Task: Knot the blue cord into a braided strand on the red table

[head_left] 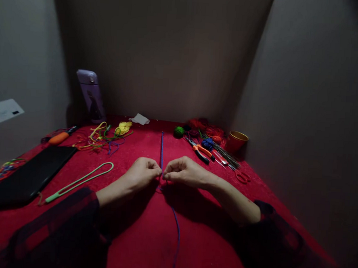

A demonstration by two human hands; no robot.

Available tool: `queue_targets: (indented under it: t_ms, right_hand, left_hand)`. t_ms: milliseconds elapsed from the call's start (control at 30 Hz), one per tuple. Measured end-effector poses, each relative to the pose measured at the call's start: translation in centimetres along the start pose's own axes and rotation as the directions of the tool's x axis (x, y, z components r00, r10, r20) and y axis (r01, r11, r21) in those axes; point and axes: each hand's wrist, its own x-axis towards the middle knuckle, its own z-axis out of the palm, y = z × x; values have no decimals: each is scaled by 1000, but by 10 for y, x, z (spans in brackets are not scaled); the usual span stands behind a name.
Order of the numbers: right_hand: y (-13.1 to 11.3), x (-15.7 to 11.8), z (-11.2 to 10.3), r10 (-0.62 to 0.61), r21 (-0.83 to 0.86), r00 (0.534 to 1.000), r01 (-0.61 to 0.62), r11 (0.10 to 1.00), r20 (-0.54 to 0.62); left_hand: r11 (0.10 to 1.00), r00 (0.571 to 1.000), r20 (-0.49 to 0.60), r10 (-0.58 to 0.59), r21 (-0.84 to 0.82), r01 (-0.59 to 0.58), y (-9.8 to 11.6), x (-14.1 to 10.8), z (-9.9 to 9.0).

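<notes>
A thin blue and purple cord [162,149] runs straight down the middle of the red cloth to my fingertips. My left hand [143,173] pinches it from the left, thumb and forefinger together. Close beside it on the right, my right hand [184,172] is also closed in a pinch on the cord, the fingertips of both hands nearly touching. Below the hands, a small loop lies on the cloth, and a loose cord end [177,231] trails toward the front edge. The exact crossing of the strands between my fingers is too small to tell.
Pliers [202,151], scissors [241,177], yarn balls [179,131] and a red cup [237,140] lie right. Left are tangled yarn [98,139], a purple bottle [92,98], an orange-handled tool [58,138], a black flat object [33,177] and a green loop [82,181].
</notes>
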Motion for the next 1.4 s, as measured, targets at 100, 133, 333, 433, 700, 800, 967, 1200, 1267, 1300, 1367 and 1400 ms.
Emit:
queue_targets:
  t_ms: [100, 133, 333, 433, 700, 800, 967, 1200, 1267, 1300, 1367, 1400]
  right_hand:
    - [-1, -3, 1, -29, -26, 999, 30, 999, 34]
    - [-2, -3, 2, -33, -44, 999, 35, 998, 32]
    - [3, -2, 6, -23, -85, 995, 32, 996, 95]
    - [0, -3, 8, -22, -96, 994, 32, 995, 104]
    - [-26, -18, -3, 91, -1, 853, -106, 994, 514]
    - [-17, -11, -7, 146, -116, 989, -142, 983, 26]
    - [-8, 0, 4, 210, 125, 959, -188, 974, -191]
    - [-4, 0, 19, 236, 207, 971, -237, 949, 29]
    - [1, 3, 18, 183, 41, 980, -180, 983, -80]
    - [2, 4, 18, 145, -40, 983, -150, 988, -114]
    - [4, 6, 17, 73, -171, 987, -97, 980, -145]
    - [4, 7, 17, 44, -223, 986, -80, 971, -163]
  left_hand:
    - [988, 993, 68, -98, -112, 105, 4, -4, 0]
    - [982, 990, 90, -112, -142, 124, 6, -5, 0]
    - [950, 984, 143, -105, -277, 142, 8, -8, 0]
    - [953, 983, 163, -81, -275, 124, 8, -9, 0]
    - [961, 988, 145, -62, -260, 99, 9, -7, -2]
    - [967, 987, 134, -88, -226, 117, 11, -8, -2]
    - [972, 989, 124, -75, -213, 100, 9, -8, -1]
    - [991, 991, 131, -11, -129, 28, 4, -6, 2]
    - [995, 995, 99, 3, -100, 7, 2, -5, 3]
    - [997, 997, 82, 11, -79, -4, 1, -5, 3]
    - [999, 998, 51, 44, -5, -43, -1, -4, 3]
    - [997, 997, 35, 66, 44, -68, -2, -4, 3]
